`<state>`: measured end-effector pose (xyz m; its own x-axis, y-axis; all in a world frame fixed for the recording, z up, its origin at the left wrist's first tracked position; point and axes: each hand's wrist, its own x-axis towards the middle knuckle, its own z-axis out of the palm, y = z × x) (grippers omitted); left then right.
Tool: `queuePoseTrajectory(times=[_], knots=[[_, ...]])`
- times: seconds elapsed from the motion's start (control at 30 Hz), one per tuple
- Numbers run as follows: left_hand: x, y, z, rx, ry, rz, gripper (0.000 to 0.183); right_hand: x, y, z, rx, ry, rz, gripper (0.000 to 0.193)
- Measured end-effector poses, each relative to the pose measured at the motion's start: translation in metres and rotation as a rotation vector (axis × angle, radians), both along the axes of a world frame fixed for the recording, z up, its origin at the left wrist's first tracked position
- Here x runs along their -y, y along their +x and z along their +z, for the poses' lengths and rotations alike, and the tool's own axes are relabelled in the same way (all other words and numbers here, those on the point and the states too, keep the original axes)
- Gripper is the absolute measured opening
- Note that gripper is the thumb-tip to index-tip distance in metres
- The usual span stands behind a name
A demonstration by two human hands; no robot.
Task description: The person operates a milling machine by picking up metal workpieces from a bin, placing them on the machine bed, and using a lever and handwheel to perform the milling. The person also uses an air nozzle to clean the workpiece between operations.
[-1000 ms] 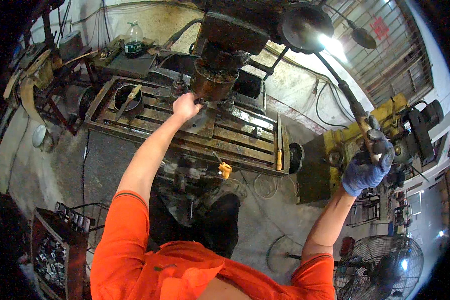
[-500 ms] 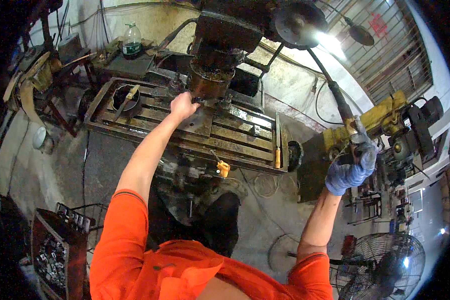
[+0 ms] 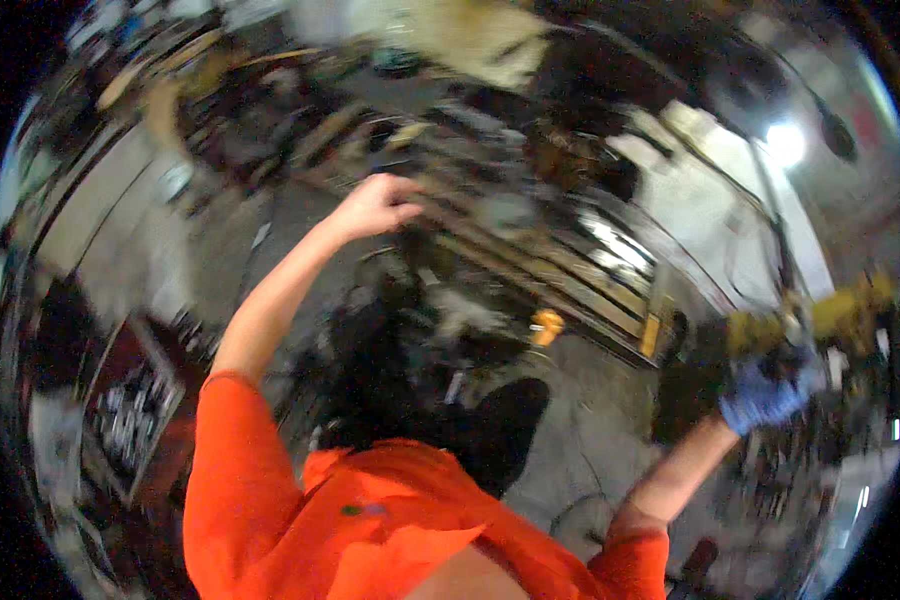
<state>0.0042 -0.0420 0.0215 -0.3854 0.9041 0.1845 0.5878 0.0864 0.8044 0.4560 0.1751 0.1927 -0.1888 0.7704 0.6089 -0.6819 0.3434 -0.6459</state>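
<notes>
Everything is smeared by motion. My bare left hand [image 3: 378, 205] is in the air at the near left edge of a slotted metal machine table [image 3: 530, 265]. Its fingers are curled in; whether anything small sits inside them is hidden. My right hand [image 3: 770, 388], in a blue-grey glove, is wrapped round a handle [image 3: 794, 328] at the lower end of a dark arm on the right. A dark machine head [image 3: 570, 150] stands over the table. On the table's front hangs a yellow-orange piece [image 3: 547, 325], and a yellow tool handle [image 3: 651, 335] lies at its right end.
A bin of small metal parts [image 3: 130, 410] stands at lower left. The lit lamp [image 3: 785, 145] is at upper right. Behind my right hand is a yellow machine part [image 3: 850, 308]. A blurred light-coloured brush [image 3: 407, 134] lies at the table's left end.
The whole view has swung left, so the machine and table sit farther right and tilted. My left hand has come away from beneath the machine head. My right hand stays on the handle.
</notes>
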Motion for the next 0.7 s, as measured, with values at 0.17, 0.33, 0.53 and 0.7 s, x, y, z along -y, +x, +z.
queuePoseTrajectory(times=[0.17, 0.33, 0.53, 0.7], knots=[[0.166, -0.031, -0.017, -0.297, 0.000, 0.353, 0.034, -0.047, 0.034, -0.033, 0.443, 0.568, -0.831, 0.035], [0.342, -0.022, -0.020, -0.111, -0.165, 0.798, 0.033, -0.039, 0.013, -0.022, 0.775, 1.108, -1.665, 0.012], [0.556, 0.018, -0.044, -0.359, -0.477, 1.409, 0.032, -0.049, 0.011, -0.029, 0.827, 1.322, -1.806, 0.015], [0.605, 0.049, -0.064, -0.096, -0.697, 1.680, 0.035, 0.035, -0.054, -0.014, 0.348, 1.485, -1.727, 0.028]])
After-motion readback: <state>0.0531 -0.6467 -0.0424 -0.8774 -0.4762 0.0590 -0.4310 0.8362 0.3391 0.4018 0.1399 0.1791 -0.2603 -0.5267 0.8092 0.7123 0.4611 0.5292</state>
